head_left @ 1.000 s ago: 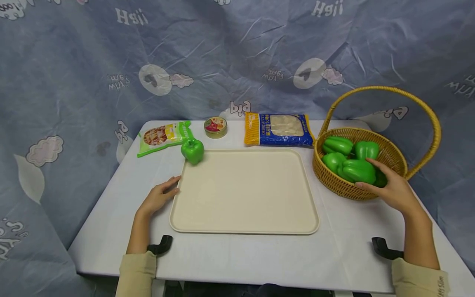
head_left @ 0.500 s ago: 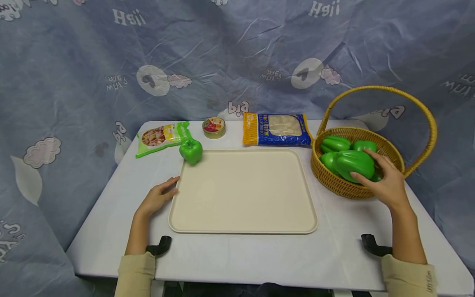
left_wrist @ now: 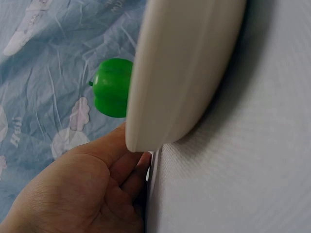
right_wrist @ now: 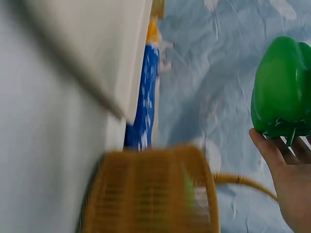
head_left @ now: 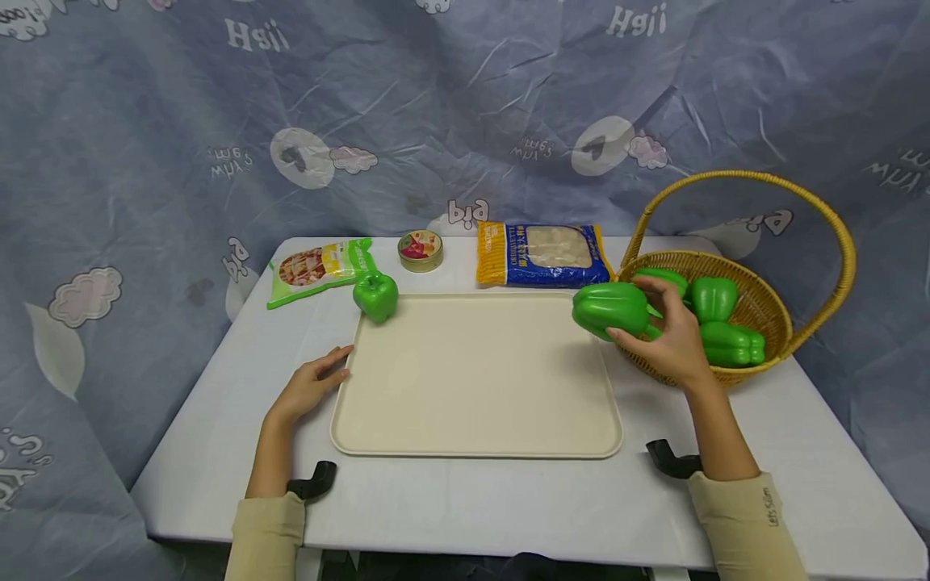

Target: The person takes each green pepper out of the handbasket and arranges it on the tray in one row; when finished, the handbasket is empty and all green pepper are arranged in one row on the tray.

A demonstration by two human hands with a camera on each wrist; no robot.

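Above the right end of the beige tray [head_left: 475, 375], my right hand [head_left: 670, 343] holds a green bell pepper [head_left: 606, 307] by its stem end, between thumb and fingers. The right wrist view shows that pepper [right_wrist: 281, 87] raised off the table, its stem toward the palm. My left hand [head_left: 305, 391] lies at the tray's left edge, touching it with its fingers. Another green bell pepper [head_left: 376, 297] sits at the tray's far left corner. Several more peppers, one of them a green bell pepper [head_left: 730, 345], lie in the wicker basket [head_left: 781, 319] at the right, partly hidden by my right hand.
Behind the tray stand a green snack bag [head_left: 320, 270], a small round tin [head_left: 421, 251] and a blue-and-yellow pasta bag [head_left: 545, 254]. The basket's tall handle [head_left: 846, 258] arches up at the right. A patterned blue-grey cloth [head_left: 436, 105] hangs behind the white table [head_left: 508, 508].
My right hand has lifted a green bell pepper out of the basket and carried it left, to above the tray's right end. The left hand stays at the tray's edge.
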